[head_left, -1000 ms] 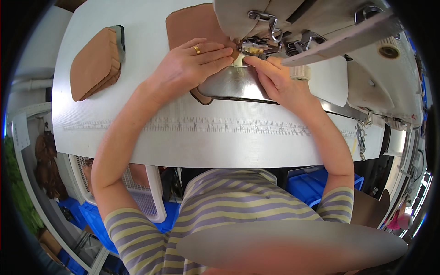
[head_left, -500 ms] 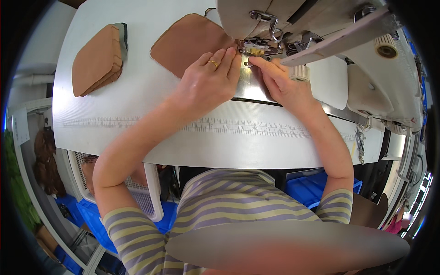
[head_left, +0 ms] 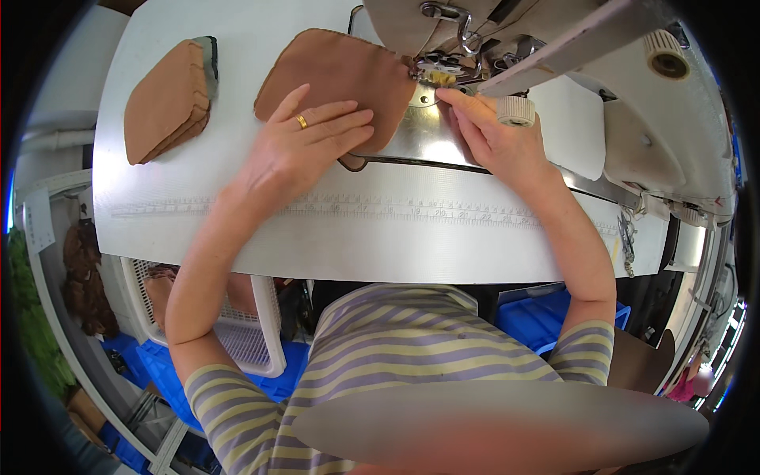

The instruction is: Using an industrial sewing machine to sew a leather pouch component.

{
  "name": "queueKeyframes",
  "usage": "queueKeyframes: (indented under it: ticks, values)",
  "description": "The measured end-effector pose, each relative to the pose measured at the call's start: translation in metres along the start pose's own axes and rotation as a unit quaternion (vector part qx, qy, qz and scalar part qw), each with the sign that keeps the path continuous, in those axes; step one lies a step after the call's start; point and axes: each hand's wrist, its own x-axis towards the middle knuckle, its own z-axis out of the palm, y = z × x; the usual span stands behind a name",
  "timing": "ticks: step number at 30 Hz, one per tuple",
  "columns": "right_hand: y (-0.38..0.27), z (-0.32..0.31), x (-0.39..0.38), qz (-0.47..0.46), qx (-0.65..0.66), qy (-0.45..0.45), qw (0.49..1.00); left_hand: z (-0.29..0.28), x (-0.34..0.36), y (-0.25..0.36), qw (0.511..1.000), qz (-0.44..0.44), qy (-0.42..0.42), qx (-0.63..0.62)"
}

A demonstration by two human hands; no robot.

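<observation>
A brown rounded piece of fabric or leather (head_left: 332, 75) lies beside the needle area of a sewing machine (head_left: 431, 71), its right corner at the presser foot. My left hand (head_left: 297, 150) lies on the piece's lower part, fingers spread, a gold-coloured ring on one. My right hand (head_left: 495, 138) rests at the steel plate (head_left: 431, 131), index finger stretched to just right of the piece, other fingers loosely bent, with nothing visible in it; a white knob (head_left: 514, 111) hides part of it.
A stack of brown pieces (head_left: 162, 103) sits at left on the white table (head_left: 380, 253), which has a printed ruler strip. Small metal snips (head_left: 627, 241) lie at right. Below are a white basket (head_left: 275, 332) with brown pieces and blue bins (head_left: 530, 321).
My left hand has moved leftward from beside the needle onto the piece, its fingers spreading. The brown piece has turned and shifted. My right fingertip has moved slightly up and right.
</observation>
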Motion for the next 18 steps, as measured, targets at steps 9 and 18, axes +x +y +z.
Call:
queueKeyframes:
  ticks: [9, 18]
  values:
    - [0.001, -0.001, -0.004, -0.012, -0.006, -0.01, 1.0, 0.013, 0.001, 0.012, 0.993, 0.096, 0.073, 0.018]
    - [-0.002, -0.001, -0.002, -0.015, -0.009, -0.001, 1.0, 0.013, 0.002, 0.013, 0.992, 0.083, 0.09, 0.005]
